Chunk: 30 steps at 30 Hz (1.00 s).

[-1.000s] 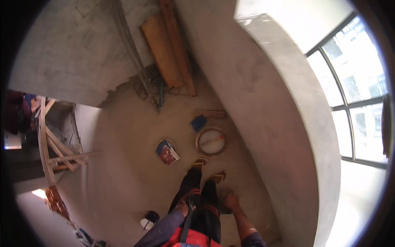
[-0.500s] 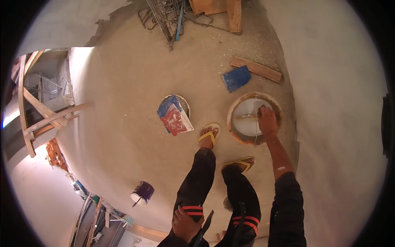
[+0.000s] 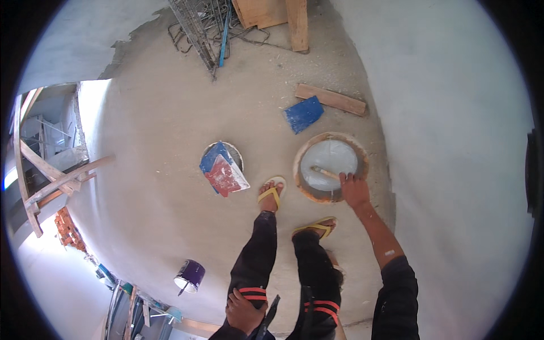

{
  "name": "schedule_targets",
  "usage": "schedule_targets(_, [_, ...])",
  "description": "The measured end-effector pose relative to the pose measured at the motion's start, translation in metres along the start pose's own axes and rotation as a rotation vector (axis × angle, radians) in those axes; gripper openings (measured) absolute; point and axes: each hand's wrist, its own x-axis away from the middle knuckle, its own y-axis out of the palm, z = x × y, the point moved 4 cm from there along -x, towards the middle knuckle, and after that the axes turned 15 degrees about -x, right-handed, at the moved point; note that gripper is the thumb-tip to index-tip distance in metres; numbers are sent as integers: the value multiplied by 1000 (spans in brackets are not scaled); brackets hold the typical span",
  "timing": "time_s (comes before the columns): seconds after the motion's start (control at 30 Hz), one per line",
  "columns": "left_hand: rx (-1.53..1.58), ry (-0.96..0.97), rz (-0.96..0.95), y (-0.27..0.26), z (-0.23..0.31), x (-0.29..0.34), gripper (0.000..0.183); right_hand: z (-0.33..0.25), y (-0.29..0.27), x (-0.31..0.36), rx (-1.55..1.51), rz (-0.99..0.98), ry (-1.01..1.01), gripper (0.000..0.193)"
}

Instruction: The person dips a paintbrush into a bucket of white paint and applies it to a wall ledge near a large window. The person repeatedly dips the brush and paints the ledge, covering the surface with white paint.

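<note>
Markings (image 3: pixel 186 265) on the purple pail (image 3: pixel 192 273) are illegible; right hand (image 3: pixel 355 190) pinches a brush (image 3: pixel 326 172), left hand (image 3: pixel 246 313) spreads over a knee (image 3: pixel 253 290).

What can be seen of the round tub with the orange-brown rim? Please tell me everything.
The round tub with the orange-brown rim stands upright and open on the tan floor, near the pale wall at right. Its rim looks rough and stained; the material is unclear. Pale grey-white, wet-looking substance lies inside. The right hand holds a slender light-brown tool over this; whether the hand touches the rim cannot be told.
</note>
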Motion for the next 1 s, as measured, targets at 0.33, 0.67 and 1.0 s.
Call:
schedule_targets(0.33, [4,56,-49,8,5,-4,106,2,11,106,-405,29,353,28])
schedule_targets(0.67, [-67,62,-85,26,-4,-4,109,-9,21,128,-559,154,435,22])
schedule_targets(1.0, [-110,74,-103,26,-3,0,107,0,59,139,-946,334,668,23])
